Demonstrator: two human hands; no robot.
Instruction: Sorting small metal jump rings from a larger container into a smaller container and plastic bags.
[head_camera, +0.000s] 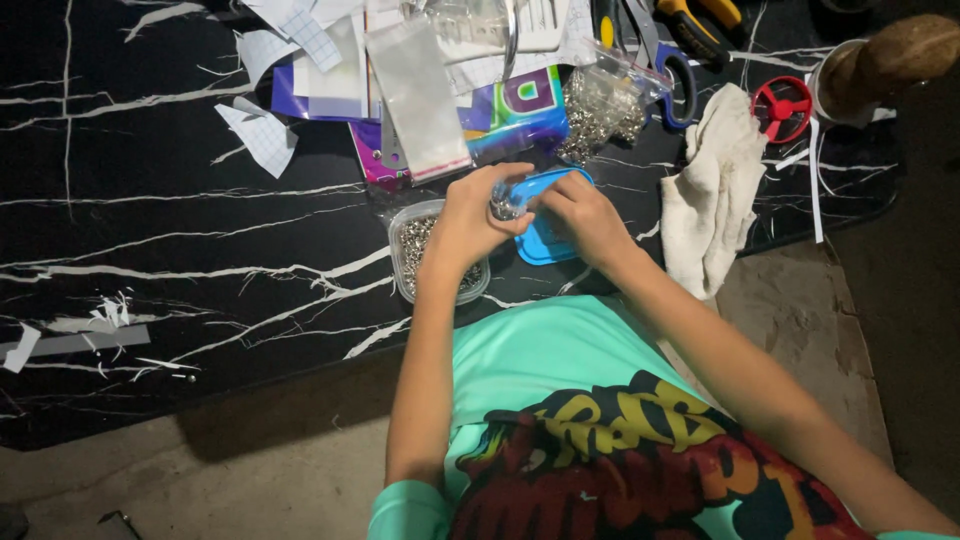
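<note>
My left hand is closed around a small bunch of shiny metal pieces, held above a clear plastic tub filled with several tiny silver parts. My right hand meets it from the right, fingertips pinching at the same metal pieces. Under both hands lies a blue plastic lid on the black marble-patterned table. Whether the right hand holds a separate piece is hidden by the fingers.
Behind the hands lie clear plastic bags, paper scraps, a colourful packet and a bag of silver parts. A white cloth, a red wheel-shaped thing, scissors and a yellow-handled tool sit at right.
</note>
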